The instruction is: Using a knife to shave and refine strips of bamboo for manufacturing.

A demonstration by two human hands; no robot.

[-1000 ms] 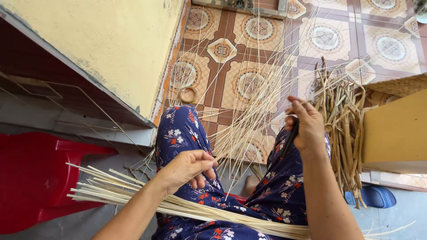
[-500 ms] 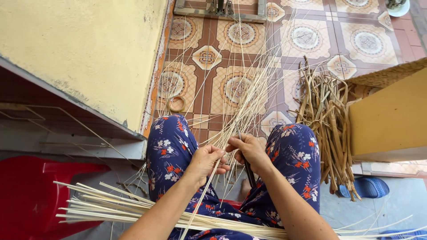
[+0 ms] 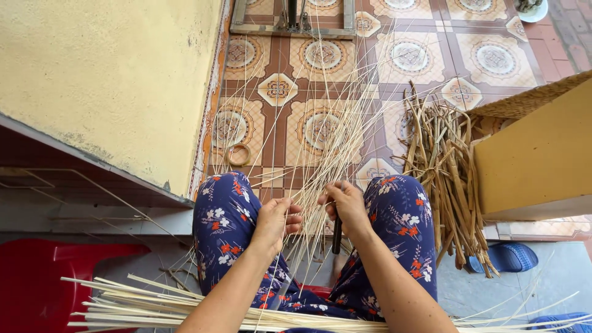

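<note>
The left hand [image 3: 275, 217] and right hand [image 3: 346, 206] pinch thin pale strips [image 3: 320, 148] fanning away over the tiled floor [image 3: 431, 49]. A dark handle [image 3: 337, 237] hangs below the right hand. Right of it lies a stalk bundle [image 3: 447, 179].

A plain yellow-brown box [image 3: 542, 160], possibly cardboard, stands at right.

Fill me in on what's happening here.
A seated person in floral trousers works a fan of thin pale bamboo strips between the knees. The left hand pinches some strips; the right hand grips others along with a dark-handled tool. More strips lie bundled across the lap, and a pile of brown scrap sticks sits on the tiled floor.
</note>
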